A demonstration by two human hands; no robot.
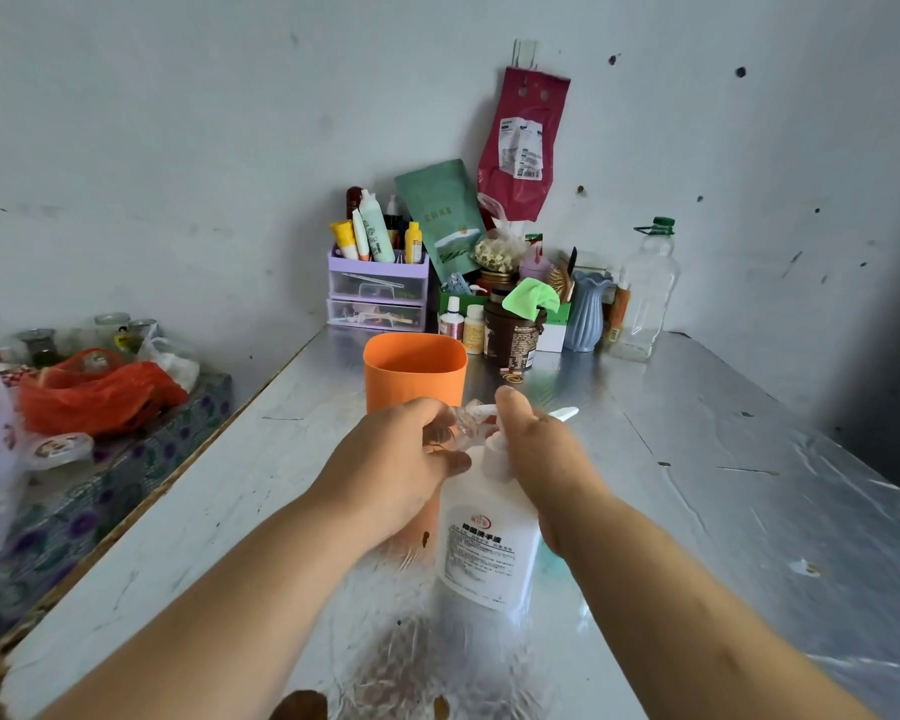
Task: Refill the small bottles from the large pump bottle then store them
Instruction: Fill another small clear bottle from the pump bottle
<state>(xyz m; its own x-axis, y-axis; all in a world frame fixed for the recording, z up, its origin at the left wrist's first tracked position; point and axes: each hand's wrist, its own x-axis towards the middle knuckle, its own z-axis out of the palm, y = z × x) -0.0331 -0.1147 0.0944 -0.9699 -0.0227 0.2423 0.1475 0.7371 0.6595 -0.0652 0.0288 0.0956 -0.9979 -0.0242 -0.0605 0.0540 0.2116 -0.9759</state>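
Observation:
A large white pump bottle (489, 543) with a printed label stands on the metal table (723, 459) in front of me. My right hand (546, 459) rests on its pump head, with the thumb up beside the nozzle. My left hand (401, 459) grips a small clear bottle (461, 426), tilted with its mouth at the pump's nozzle. Just behind my hands stands an orange cup (414, 371); a white object (565, 414) pokes out behind my right hand.
At the back corner are a purple drawer organiser (378, 293) with tubes, a green pouch (445, 218), small jars, a blue vase (588, 314) and a clear empty bottle (645, 293). A lower surface at the left holds an orange plastic bag (94, 392).

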